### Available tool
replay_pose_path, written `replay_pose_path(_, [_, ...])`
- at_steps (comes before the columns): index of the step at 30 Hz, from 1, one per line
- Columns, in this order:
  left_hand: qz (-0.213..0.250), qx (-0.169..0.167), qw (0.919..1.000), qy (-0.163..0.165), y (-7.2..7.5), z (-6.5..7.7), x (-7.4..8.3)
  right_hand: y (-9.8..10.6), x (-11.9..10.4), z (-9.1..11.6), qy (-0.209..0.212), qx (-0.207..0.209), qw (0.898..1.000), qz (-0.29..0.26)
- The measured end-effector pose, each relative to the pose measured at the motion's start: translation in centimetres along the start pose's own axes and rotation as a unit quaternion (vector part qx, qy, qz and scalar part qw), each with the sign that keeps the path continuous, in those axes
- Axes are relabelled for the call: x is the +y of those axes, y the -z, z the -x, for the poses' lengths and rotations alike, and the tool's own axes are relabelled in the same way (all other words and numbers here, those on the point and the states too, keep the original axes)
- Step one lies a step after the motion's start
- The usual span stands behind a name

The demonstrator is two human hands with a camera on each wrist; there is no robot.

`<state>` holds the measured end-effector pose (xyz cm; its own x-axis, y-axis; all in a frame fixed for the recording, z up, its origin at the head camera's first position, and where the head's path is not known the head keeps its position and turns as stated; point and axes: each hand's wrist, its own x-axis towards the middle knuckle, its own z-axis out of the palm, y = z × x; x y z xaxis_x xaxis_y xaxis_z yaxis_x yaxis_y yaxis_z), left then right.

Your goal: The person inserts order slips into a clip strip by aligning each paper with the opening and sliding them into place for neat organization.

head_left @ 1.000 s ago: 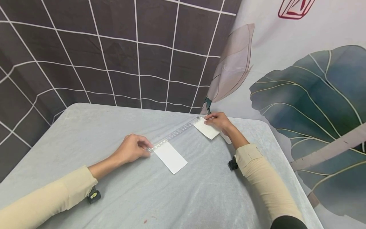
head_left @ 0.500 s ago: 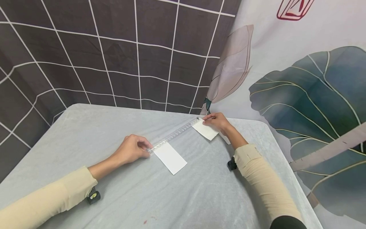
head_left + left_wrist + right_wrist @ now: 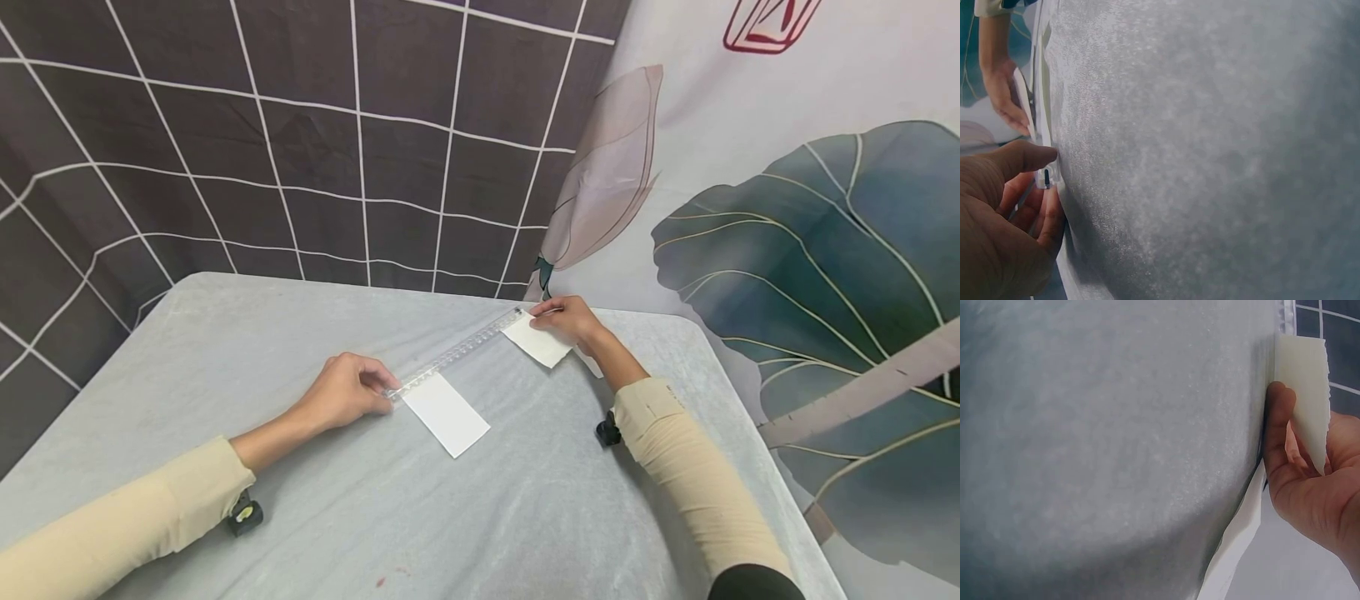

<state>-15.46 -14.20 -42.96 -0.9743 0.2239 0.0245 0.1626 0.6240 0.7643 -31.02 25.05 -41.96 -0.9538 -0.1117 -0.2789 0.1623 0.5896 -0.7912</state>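
A clear plastic ruler (image 3: pixel 472 343) lies slantwise across the cloth. My left hand (image 3: pixel 343 390) pinches its near end; in the left wrist view the thumb is over the ruler's end (image 3: pixel 1045 177) with fingers below. Against the ruler's lower edge, beside the left fingertips, lies a white paper rectangle (image 3: pixel 447 418). By the far end, my right hand (image 3: pixel 570 320) holds a second piece of white paper (image 3: pixel 534 342) between thumb and fingers. That paper (image 3: pixel 1309 378) shows a rough, torn edge in the right wrist view. More white paper (image 3: pixel 589 362) pokes out beneath the right wrist.
A pale grey cloth (image 3: pixel 300 321) covers the table, its back edge just behind the right hand. Behind it hangs a dark fabric with white grid lines (image 3: pixel 322 142); at the right is a curtain (image 3: pixel 810 250) with a large leaf print.
The right hand and its paper have shifted very slightly left, toward the ruler's far end. The left hand, ruler and white rectangle look still.
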Motion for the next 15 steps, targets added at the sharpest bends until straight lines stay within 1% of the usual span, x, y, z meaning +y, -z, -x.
replay_pose_path(5, [0.001, 0.000, 1.0000, -0.002, 0.00, -0.01, -0.06, -0.10, -0.11, -0.04, -0.006, 0.000, 1.000, -0.003])
replay_pose_path(15, [0.002, 0.001, 1.0000, -0.001, 0.01, 0.01, -0.02, -0.18, -0.04, 0.04, -0.001, 0.002, 1.000, 0.000])
